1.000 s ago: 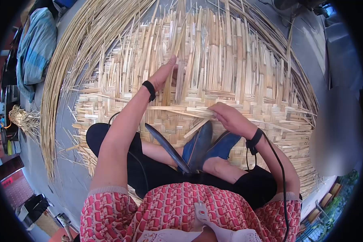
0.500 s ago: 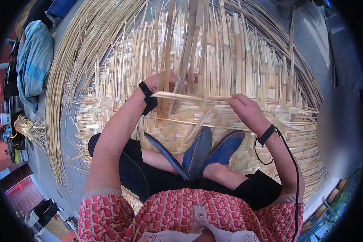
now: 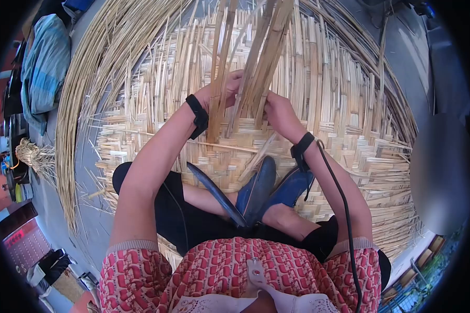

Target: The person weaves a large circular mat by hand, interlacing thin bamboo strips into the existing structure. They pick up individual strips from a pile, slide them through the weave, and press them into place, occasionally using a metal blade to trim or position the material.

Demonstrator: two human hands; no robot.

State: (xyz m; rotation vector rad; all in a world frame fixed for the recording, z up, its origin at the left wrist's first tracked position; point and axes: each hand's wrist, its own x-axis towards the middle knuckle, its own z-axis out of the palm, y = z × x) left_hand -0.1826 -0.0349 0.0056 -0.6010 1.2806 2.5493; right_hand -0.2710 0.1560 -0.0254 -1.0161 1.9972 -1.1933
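The lifted bamboo strips (image 3: 256,68) are rooted in the woven mat (image 3: 344,135) on the floor, just ahead of the blue shoes (image 3: 270,187). Their long axis runs away from the person, free ends pointing up and outward. The left hand (image 3: 225,89) and right hand (image 3: 278,112) are both closed around the bunch, side by side. Looks like the strips-raised stage of weaving to me, and whatever follows needs a firm hold so they don't spring back.

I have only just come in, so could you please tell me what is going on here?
A person sits on a large woven bamboo mat, blue shoes resting on it. The left hand and the right hand both hold loose bamboo strips lifted up from the weave. A dark curved tool lies by the legs, untouched.
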